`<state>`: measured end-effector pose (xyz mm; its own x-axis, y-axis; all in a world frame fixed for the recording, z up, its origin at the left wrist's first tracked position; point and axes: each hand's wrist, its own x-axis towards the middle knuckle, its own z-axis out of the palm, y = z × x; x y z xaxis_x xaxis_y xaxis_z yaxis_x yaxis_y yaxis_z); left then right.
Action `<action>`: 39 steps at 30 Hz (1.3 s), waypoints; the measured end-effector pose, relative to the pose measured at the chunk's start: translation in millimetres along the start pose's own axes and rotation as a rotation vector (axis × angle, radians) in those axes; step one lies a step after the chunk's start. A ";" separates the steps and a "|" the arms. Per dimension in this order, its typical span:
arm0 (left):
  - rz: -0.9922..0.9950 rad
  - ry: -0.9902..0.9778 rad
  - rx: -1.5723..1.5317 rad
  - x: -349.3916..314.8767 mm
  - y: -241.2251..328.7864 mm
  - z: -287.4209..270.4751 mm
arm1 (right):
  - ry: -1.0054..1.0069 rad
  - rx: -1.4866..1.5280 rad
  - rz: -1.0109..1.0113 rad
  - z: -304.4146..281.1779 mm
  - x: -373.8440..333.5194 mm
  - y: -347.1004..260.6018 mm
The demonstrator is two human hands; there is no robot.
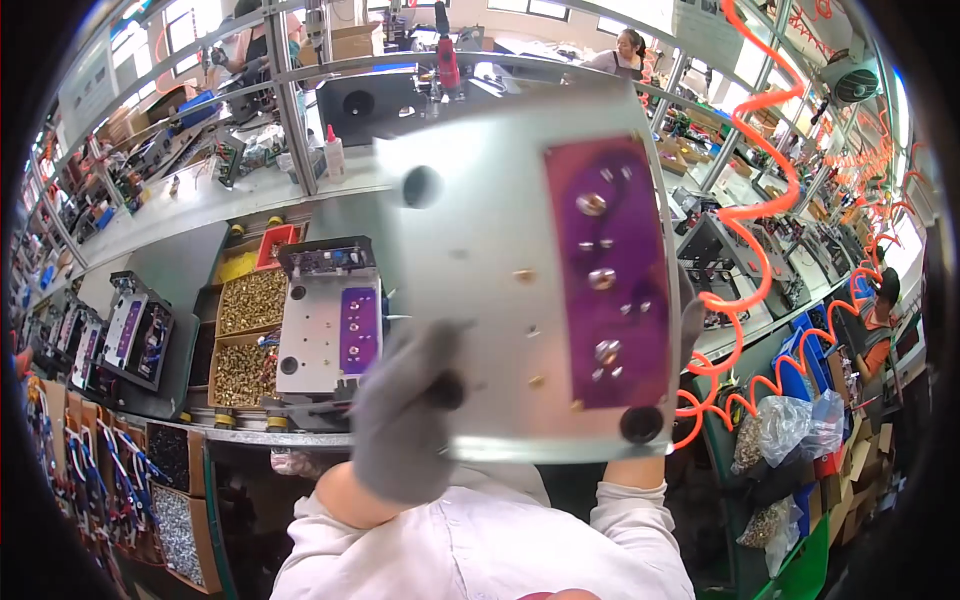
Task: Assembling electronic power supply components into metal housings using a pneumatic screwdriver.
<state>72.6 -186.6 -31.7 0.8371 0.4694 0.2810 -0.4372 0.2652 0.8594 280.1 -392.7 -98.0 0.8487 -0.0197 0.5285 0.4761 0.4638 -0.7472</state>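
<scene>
A large silver metal chassis is held up close in front of me, tilted and slightly blurred. Its face carries a purple panel with several shiny fittings, plus black round feet. My left hand, in a grey glove, grips the lower left side, with a finger or thumb over the face. Most of my right hand is hidden behind the chassis; grey-gloved fingers show at its right edge. A similar chassis with a purple panel rests on the bench to the left.
Trays of brass fittings and a red bin stand left of the resting chassis. More units sit farther left. Orange coiled air hoses hang at the right. A white bottle stands behind; other people work nearby.
</scene>
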 end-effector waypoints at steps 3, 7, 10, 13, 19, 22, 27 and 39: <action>-0.425 -0.182 -0.575 34.7 -18.8 27.6 | -0.300 0.307 0.382 18.3 10.0 -34.7; -0.575 -0.109 -0.664 83.6 -61.8 33.8 | -0.297 -0.244 0.077 20.6 9.3 -10.0; 0.457 -0.231 0.535 108.1 -110.1 5.3 | -0.299 0.122 0.569 16.0 38.8 5.2; -0.512 -0.110 -0.518 118.7 -92.7 7.7 | -0.273 0.001 0.577 19.0 35.8 0.3; -0.643 -0.028 -0.207 114.6 -123.4 5.2 | -0.173 -0.262 0.596 9.9 50.6 7.5; -0.794 0.057 -0.404 118.1 -142.4 -3.4 | -0.306 -0.418 0.646 2.2 68.0 25.6; -0.516 0.074 -0.194 126.6 -172.4 -8.2 | -0.398 -0.116 0.894 -11.1 73.3 66.5; -0.306 -0.046 0.425 138.3 -200.7 -20.4 | -0.358 -0.108 0.885 -8.2 52.5 68.1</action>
<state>269.4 -157.7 -174.0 0.9233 0.3841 0.0001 -0.0064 0.0153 0.9999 358.9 -369.4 -124.4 0.7985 0.5785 -0.1668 -0.2701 0.0965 -0.9580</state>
